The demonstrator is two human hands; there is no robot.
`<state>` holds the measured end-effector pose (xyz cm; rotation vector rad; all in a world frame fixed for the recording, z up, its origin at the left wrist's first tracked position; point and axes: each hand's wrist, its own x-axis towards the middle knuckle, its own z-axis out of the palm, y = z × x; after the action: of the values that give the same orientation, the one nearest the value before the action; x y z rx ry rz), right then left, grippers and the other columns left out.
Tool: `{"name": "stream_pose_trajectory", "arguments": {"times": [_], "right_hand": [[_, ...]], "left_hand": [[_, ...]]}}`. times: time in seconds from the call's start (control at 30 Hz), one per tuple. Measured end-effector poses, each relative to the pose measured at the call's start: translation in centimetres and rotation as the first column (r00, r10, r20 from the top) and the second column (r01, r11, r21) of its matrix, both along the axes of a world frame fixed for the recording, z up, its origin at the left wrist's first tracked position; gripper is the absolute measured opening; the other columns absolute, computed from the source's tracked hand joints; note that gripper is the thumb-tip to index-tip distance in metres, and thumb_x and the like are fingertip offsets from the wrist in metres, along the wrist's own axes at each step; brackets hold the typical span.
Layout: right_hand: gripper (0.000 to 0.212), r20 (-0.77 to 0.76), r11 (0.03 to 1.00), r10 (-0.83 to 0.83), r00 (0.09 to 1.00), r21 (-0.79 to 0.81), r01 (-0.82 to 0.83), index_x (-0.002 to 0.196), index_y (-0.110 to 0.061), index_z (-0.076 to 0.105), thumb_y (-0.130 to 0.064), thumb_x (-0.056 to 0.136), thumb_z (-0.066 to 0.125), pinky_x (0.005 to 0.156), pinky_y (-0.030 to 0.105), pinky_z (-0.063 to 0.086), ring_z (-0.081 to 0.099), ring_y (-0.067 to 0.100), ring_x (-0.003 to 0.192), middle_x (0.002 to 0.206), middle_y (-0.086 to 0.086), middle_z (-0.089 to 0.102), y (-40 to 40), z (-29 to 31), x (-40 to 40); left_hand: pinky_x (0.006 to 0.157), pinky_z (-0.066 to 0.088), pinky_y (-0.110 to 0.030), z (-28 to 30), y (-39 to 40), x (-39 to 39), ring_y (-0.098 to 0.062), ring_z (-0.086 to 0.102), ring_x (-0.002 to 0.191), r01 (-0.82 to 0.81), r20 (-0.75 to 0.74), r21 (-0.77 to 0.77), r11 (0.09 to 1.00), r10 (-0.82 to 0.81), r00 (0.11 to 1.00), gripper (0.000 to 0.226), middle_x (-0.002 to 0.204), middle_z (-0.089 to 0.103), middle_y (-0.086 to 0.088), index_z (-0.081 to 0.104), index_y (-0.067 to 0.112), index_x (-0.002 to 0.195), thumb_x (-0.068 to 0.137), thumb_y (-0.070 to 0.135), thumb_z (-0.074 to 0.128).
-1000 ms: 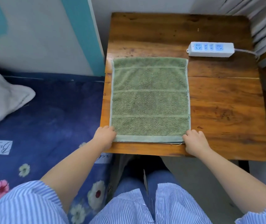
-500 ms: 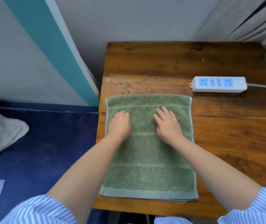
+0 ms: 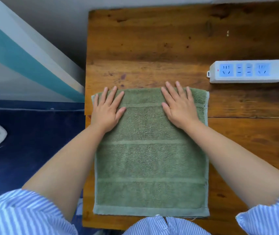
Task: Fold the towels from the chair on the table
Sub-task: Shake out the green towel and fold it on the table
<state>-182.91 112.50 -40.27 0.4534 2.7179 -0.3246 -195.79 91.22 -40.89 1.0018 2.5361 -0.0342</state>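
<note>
— Towel position? The green towel [image 3: 150, 150] is laid flat on the wooden table [image 3: 152, 39], toward its left side.

— Hands?

— The left hand [image 3: 107, 110] and right hand [image 3: 179, 106] are pressed flat near the far edge, fingers spread.

— Any writing?

— None is legible on the white power strip [image 3: 248, 71], set at the right.

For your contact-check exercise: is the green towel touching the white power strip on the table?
Apart. The head view shows bare wooden table between the green towel right edge and the white power strip.
</note>
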Motion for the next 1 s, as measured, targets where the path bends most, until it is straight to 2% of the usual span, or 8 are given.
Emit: {"name": "stream_pose_trajectory", "arguments": {"times": [0.13,0.27,0.37,0.47,0.53,0.67,0.83,1.0], "right_hand": [[0.060,0.017,0.995,-0.101,0.995,0.018,0.101,0.146,-0.022,0.008,-0.046,0.092,0.015,0.114,0.037,-0.007,-0.004,0.020,0.144,0.157,-0.001,0.003,4.2,0.4,2.5],[0.061,0.056,0.996,-0.090,0.994,0.001,0.090,0.146,-0.016,0.010,-0.042,0.091,0.016,0.115,0.040,-0.003,-0.001,0.020,0.144,0.157,0.001,0.005,5.4,1.2,2.9],[0.054,-0.058,0.994,-0.112,0.992,0.005,0.112,0.141,-0.007,0.028,-0.020,0.090,0.039,0.110,0.047,0.020,0.026,0.030,0.136,0.148,0.012,0.031,5.0,2.5,2.0],[0.054,-0.078,0.989,-0.124,0.989,0.065,0.129,0.131,-0.004,0.040,-0.004,0.078,0.050,0.089,0.045,0.036,0.046,0.037,0.110,0.118,0.019,0.054,4.9,3.6,0.9],[0.042,-0.025,0.980,-0.165,0.986,0.112,0.167,0.119,-0.004,0.051,-0.002,0.077,0.051,0.086,0.042,0.035,0.046,0.036,0.106,0.109,0.018,0.057,5.0,4.2,0.3],[0.022,0.035,0.953,-0.279,0.960,0.131,0.272,0.098,-0.002,0.064,-0.003,0.079,0.052,0.086,0.039,0.034,0.041,0.034,0.109,0.108,0.017,0.056,4.3,5.5,0.2],[0.023,-0.111,0.941,-0.295,0.949,0.135,0.309,0.096,0.000,0.064,0.002,0.078,0.050,0.083,0.038,0.034,0.044,0.035,0.101,0.102,0.017,0.059,3.2,7.7,3.4],[0.021,-0.238,0.955,-0.230,0.944,0.130,0.265,0.090,0.005,0.064,0.010,0.076,0.049,0.079,0.038,0.031,0.045,0.036,0.097,0.095,0.021,0.060,0.4,10.2,9.3]], "left_hand": [[0.115,0.000,-0.043,0.0,-1.0,-2.0,-0.022,-0.001,0.145,0.003,0.019,-0.005,1.000,-0.002,1.000,0.056,0.157,0.006,-0.001,0.013,0.025,0.147,0.096,0.042,0.031],[0.115,0.001,-0.043,0.5,-1.1,-3.3,-0.021,-0.002,0.145,-0.132,0.066,0.002,0.991,0.132,0.989,0.052,0.157,0.004,0.000,0.012,0.022,0.147,0.099,0.035,0.026],[0.111,0.018,-0.044,1.6,-0.8,-3.6,-0.029,0.020,0.139,-0.127,0.012,0.045,0.991,0.126,0.992,0.047,0.151,0.026,-0.009,0.030,0.013,0.142,0.097,0.025,0.036],[0.097,0.037,-0.046,2.9,0.0,-3.7,-0.036,0.043,0.117,-0.149,-0.019,0.048,0.988,0.150,0.989,0.037,0.126,0.050,-0.020,0.047,0.005,0.126,0.090,0.014,0.045],[0.093,0.039,-0.045,3.8,0.1,-3.5,-0.037,0.046,0.113,-0.149,-0.012,0.008,0.989,0.149,0.989,0.035,0.119,0.053,-0.019,0.049,0.005,0.123,0.089,0.009,0.046],[0.085,0.040,-0.041,5.3,-0.9,-1.7,-0.036,0.046,0.106,-0.128,-0.031,-0.018,0.992,0.128,0.991,0.026,0.110,0.052,-0.021,0.057,0.000,0.112,0.088,0.003,0.047],[0.078,0.040,-0.040,8.1,-3.4,0.4,-0.035,0.048,0.097,-0.116,-0.067,0.068,0.991,0.121,0.990,0.020,0.100,0.054,-0.019,0.061,-0.001,0.102,0.088,0.003,0.047],[0.074,0.040,-0.037,11.0,-6.9,3.9,-0.032,0.049,0.098,0.047,-0.087,0.070,0.996,-0.041,0.995,0.023,0.101,0.056,-0.017,0.061,0.003,0.107,0.087,0.004,0.050]]}}
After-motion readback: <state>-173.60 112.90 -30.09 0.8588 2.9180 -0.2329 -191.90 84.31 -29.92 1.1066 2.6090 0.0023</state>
